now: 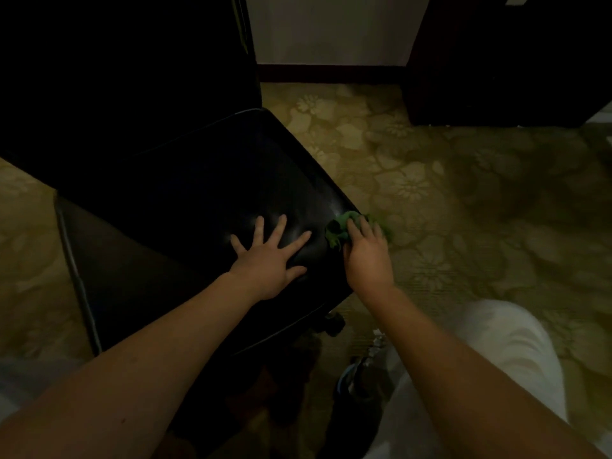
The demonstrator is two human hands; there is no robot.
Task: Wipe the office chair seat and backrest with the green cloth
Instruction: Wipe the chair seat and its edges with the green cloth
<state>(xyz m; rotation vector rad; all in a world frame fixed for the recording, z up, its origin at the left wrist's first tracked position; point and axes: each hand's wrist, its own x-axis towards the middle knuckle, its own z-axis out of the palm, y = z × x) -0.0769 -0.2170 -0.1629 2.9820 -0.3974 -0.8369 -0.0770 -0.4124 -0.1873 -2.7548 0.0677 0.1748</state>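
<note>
The chair seat (205, 180) stands on the carpet (463, 193), left of centre. The left hand (268, 263) lies flat on the seat's near part. Just right of it, the right hand (367, 256) holds the cloth (337, 228) against the seat's right edge (partly overhanging the carpet). Far behind is a wall (331, 28), with a cabinet (496, 61) to its right.

Dim room, low warm light. The floor is carpet (430, 180), olive-gold with a pale flower pattern, running across the whole view. Off-white wall (331, 28) at top centre, with a dark baseboard (331, 72) along its foot where it meets the carpet. A tall dark furniture panel (132, 44) fills the top left, detail lost in shadow. Another dark wooden unit (496, 61) stands top right on the carpet, beside the wall strip. Pale surface (604, 115) at far right edge, too cropped to identify.
</note>
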